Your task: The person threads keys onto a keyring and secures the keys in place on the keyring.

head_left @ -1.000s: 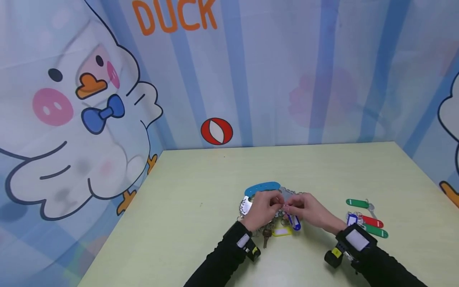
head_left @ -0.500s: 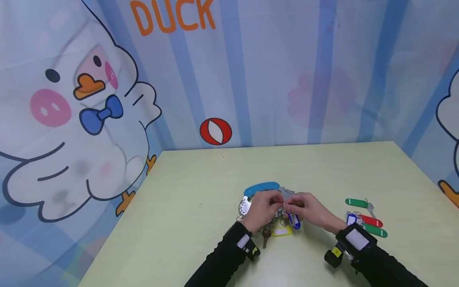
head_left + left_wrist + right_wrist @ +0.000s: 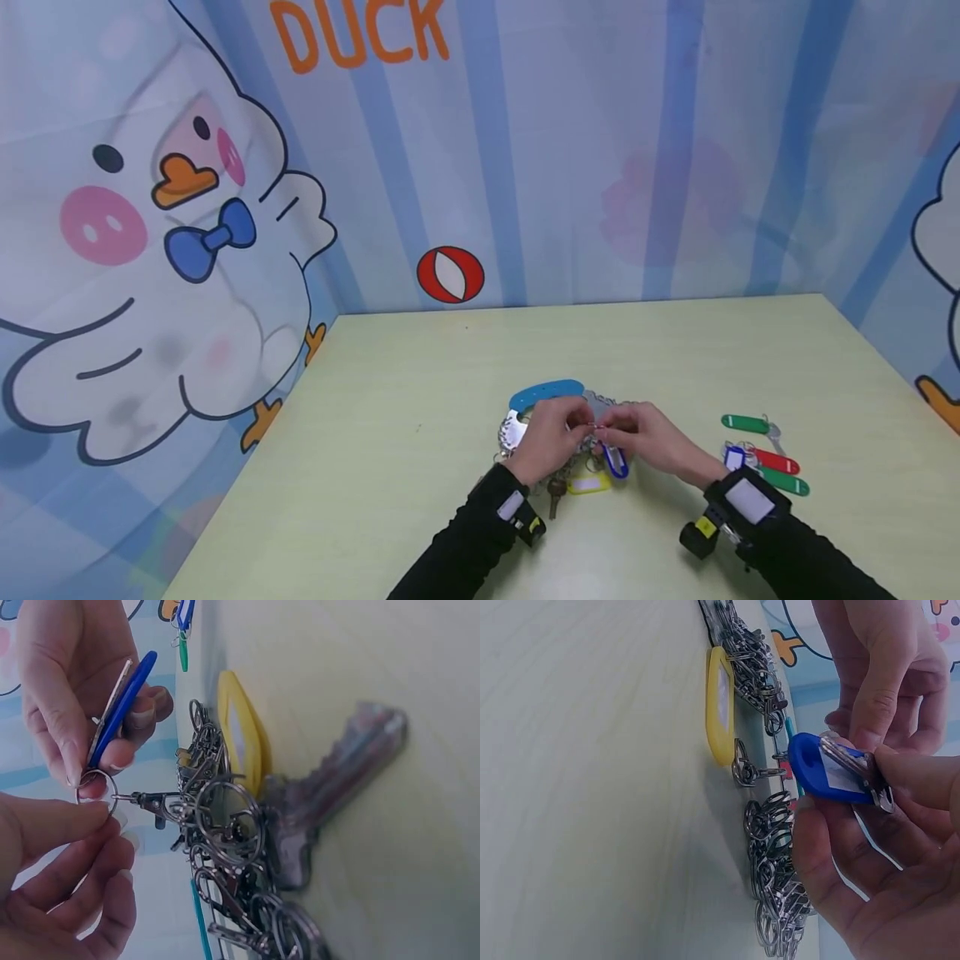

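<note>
My left hand (image 3: 551,437) pinches a thin metal key ring (image 3: 115,782) between thumb and fingertips. Opposite it, my right hand (image 3: 656,437) holds a blue key tag (image 3: 810,769) with a silver key (image 3: 847,760) lying against it, at the ring's edge. A small snap hook (image 3: 154,801) reaches from the metal cluster to the ring; whether it is hooked through cannot be made out. Below the hands lie many linked rings and clasps (image 3: 772,847), a yellow key tag (image 3: 590,483) and a brown key (image 3: 557,495). Fingers partly hide the ring in the head view.
Behind the left hand lies a blue rounded strip (image 3: 547,392) beside the metal rings. To the right on the table (image 3: 420,500) are a green tag with a key (image 3: 746,423), a red tag (image 3: 778,462), another green tag (image 3: 783,482) and a blue tag (image 3: 735,457).
Both hands stay together at the same spot with only slight finger movement. The blue tag under the right hand has turned a little. The head view has shifted slightly.
</note>
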`<action>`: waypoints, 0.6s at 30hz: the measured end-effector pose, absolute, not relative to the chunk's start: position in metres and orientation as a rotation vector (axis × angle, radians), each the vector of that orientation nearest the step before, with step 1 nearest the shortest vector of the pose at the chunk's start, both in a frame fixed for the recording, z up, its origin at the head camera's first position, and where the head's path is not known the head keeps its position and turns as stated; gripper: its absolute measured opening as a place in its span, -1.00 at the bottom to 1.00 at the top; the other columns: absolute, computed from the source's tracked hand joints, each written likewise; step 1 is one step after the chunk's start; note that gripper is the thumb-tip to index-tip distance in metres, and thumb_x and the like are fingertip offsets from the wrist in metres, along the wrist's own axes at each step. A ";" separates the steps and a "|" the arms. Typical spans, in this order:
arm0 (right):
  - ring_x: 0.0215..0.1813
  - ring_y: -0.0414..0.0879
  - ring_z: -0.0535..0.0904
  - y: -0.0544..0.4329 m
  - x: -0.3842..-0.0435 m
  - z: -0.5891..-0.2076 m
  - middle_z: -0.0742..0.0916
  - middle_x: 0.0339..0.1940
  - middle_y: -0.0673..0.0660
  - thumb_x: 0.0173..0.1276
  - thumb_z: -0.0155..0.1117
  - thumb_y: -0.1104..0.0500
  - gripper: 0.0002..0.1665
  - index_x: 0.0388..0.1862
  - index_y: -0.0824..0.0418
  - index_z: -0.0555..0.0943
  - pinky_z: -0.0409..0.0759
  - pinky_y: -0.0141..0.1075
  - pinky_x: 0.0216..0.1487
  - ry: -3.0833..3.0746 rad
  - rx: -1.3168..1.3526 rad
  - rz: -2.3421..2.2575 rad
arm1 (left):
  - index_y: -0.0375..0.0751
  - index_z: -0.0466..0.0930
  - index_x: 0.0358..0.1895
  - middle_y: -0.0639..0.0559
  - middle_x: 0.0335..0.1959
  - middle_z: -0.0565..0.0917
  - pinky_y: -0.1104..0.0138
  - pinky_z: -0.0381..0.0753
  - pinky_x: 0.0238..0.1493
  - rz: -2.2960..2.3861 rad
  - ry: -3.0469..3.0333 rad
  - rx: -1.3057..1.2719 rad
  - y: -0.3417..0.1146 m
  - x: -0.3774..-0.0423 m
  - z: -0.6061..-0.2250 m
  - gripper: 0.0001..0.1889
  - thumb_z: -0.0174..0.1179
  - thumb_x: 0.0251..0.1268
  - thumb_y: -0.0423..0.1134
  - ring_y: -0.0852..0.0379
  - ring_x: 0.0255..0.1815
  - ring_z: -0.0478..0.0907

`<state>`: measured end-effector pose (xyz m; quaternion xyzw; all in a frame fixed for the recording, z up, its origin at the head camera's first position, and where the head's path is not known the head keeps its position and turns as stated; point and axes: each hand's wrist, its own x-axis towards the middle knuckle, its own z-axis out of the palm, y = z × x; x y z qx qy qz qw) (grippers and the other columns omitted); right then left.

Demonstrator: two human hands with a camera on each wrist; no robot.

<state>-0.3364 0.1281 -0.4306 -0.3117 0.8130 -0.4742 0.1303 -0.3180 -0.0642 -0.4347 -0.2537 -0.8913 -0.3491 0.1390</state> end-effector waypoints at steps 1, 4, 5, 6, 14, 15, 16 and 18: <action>-0.48 -0.16 0.49 0.128 -0.337 -0.431 0.75 -0.28 0.24 0.44 0.14 0.11 -0.75 -0.14 0.28 0.63 0.53 -0.32 -0.43 2.364 -0.903 -1.374 | -0.18 0.63 -0.34 0.02 -0.41 0.72 0.61 0.47 -0.34 -1.023 -2.573 -0.731 -0.064 -0.318 -0.435 -0.93 0.24 0.20 -0.43 0.33 -0.40 0.57; -0.46 -0.17 0.50 0.128 -0.337 -0.432 0.75 -0.26 0.24 0.45 0.13 0.10 -0.74 -0.13 0.27 0.63 0.56 -0.30 -0.41 2.358 -0.884 -1.365 | -0.21 0.64 -0.35 0.00 -0.45 0.72 0.62 0.45 -0.38 -1.079 -2.561 -0.722 -0.064 -0.317 -0.435 -0.92 0.23 0.21 -0.46 0.35 -0.45 0.54; -0.46 -0.17 0.51 0.128 -0.336 -0.432 0.74 -0.26 0.24 0.45 0.13 0.10 -0.74 -0.12 0.27 0.63 0.56 -0.30 -0.40 2.355 -0.876 -1.364 | -0.22 0.64 -0.36 -0.01 -0.45 0.72 0.63 0.44 -0.38 -1.097 -2.558 -0.715 -0.065 -0.317 -0.435 -0.92 0.22 0.20 -0.46 0.36 -0.46 0.53; -0.46 -0.16 0.51 0.129 -0.336 -0.433 0.74 -0.26 0.24 0.44 0.14 0.10 -0.74 -0.12 0.27 0.62 0.56 -0.30 -0.40 2.350 -0.870 -1.366 | -0.22 0.64 -0.36 -0.02 -0.46 0.72 0.63 0.43 -0.39 -1.107 -2.555 -0.707 -0.065 -0.316 -0.436 -0.92 0.22 0.20 -0.47 0.37 -0.47 0.52; -0.49 -0.17 0.50 0.128 -0.336 -0.433 0.73 -0.32 0.19 0.42 0.17 0.13 -0.75 -0.13 0.29 0.64 0.53 -0.32 -0.45 2.376 -0.902 -1.374 | -0.18 0.61 -0.34 0.02 -0.44 0.69 0.62 0.44 -0.39 -1.062 -2.568 -0.708 -0.066 -0.318 -0.439 -0.92 0.23 0.20 -0.44 0.37 -0.45 0.51; -0.50 -0.18 0.50 0.128 -0.336 -0.433 0.73 -0.32 0.19 0.42 0.17 0.14 -0.76 -0.13 0.29 0.64 0.53 -0.32 -0.45 2.383 -0.905 -1.372 | -0.18 0.61 -0.33 0.01 -0.42 0.69 0.61 0.45 -0.36 -1.054 -2.572 -0.712 -0.066 -0.318 -0.439 -0.92 0.23 0.20 -0.44 0.34 -0.42 0.52; -0.50 -0.19 0.49 0.128 -0.337 -0.433 0.72 -0.33 0.19 0.42 0.17 0.14 -0.76 -0.13 0.28 0.65 0.53 -0.32 -0.45 2.386 -0.908 -1.373 | -0.18 0.61 -0.33 0.01 -0.39 0.69 0.60 0.45 -0.34 -1.048 -2.576 -0.714 -0.067 -0.318 -0.439 -0.92 0.24 0.19 -0.44 0.31 -0.39 0.53; -0.50 -0.20 0.49 0.126 -0.338 -0.433 0.72 -0.32 0.20 0.42 0.17 0.15 -0.77 -0.13 0.28 0.65 0.53 -0.32 -0.46 2.395 -0.919 -1.371 | -0.17 0.61 -0.33 0.02 -0.36 0.69 0.59 0.47 -0.29 -1.017 -2.577 -0.715 -0.068 -0.318 -0.438 -0.93 0.24 0.19 -0.43 0.27 -0.33 0.55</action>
